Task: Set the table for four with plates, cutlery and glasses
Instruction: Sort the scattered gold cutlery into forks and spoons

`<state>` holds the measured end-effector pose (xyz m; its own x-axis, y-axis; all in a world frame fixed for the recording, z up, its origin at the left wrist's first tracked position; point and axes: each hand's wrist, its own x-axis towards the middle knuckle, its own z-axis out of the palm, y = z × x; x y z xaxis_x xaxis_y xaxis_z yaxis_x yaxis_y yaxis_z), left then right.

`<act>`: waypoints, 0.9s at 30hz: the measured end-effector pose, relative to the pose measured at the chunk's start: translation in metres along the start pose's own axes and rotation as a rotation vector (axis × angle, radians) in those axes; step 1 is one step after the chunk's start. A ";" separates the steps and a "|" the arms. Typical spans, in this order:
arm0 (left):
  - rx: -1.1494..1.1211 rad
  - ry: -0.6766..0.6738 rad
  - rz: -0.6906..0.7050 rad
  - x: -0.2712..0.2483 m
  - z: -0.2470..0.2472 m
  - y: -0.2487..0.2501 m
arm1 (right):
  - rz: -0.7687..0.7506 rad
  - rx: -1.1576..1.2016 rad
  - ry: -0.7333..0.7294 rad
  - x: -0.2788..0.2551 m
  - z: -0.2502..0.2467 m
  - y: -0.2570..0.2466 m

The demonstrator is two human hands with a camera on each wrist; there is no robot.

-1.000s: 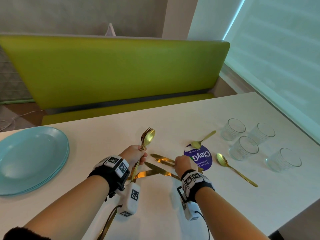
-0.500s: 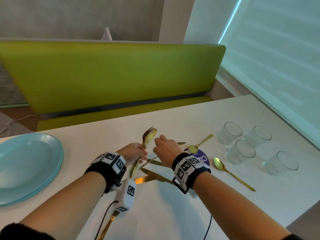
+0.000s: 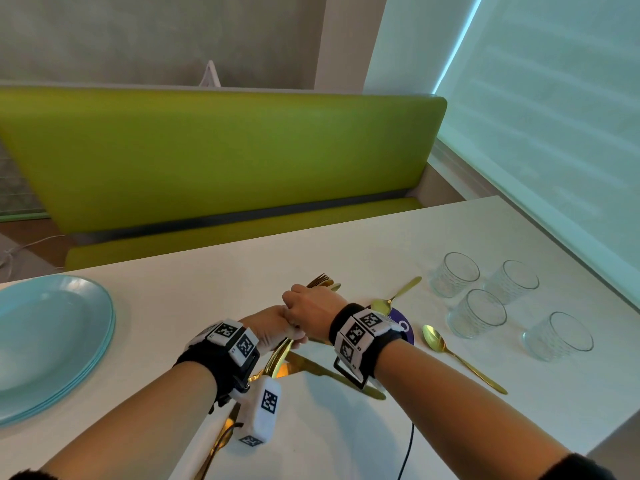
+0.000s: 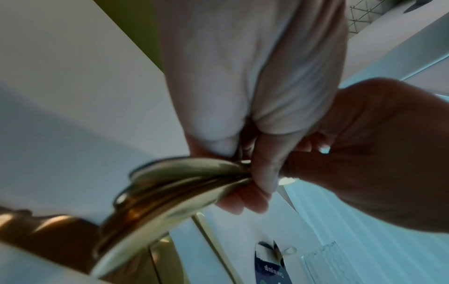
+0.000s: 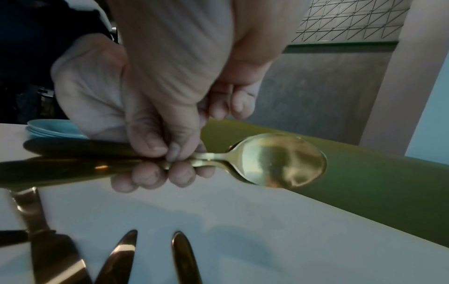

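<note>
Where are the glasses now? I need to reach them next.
In the head view, four empty glasses stand clustered on the table's right side near the window blind, just beyond a loose gold spoon.

On the counter [image 3: 346, 441], the stacked plates [image 3: 52, 341] lie far left and four glasses [image 3: 478, 313] cluster far right. Between them, both hands meet above loose knives [image 3: 332, 374]. Two spoons [image 3: 460, 358] lie just left of the glasses, one beside a round sticker [image 3: 405, 327]. A bench [image 3: 221, 161] stands behind the counter.
</note>
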<state>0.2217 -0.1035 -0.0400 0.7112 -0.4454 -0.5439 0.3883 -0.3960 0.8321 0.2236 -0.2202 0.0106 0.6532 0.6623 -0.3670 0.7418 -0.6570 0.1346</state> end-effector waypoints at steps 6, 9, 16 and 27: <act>-0.075 -0.003 -0.007 0.011 0.004 -0.001 | -0.017 0.094 -0.020 -0.008 0.000 0.011; 0.028 -0.001 -0.027 0.016 0.004 0.000 | -0.046 0.126 0.005 -0.009 0.002 0.016; 0.169 0.066 -0.006 0.030 0.004 0.004 | 0.023 0.241 0.170 -0.002 0.030 0.037; -0.235 0.146 -0.068 0.048 0.004 0.002 | 0.888 0.428 -0.092 -0.046 0.098 0.130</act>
<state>0.2540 -0.1288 -0.0648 0.7490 -0.2973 -0.5921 0.5513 -0.2160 0.8059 0.2749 -0.3709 -0.0455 0.9178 -0.1528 -0.3665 -0.1411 -0.9883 0.0585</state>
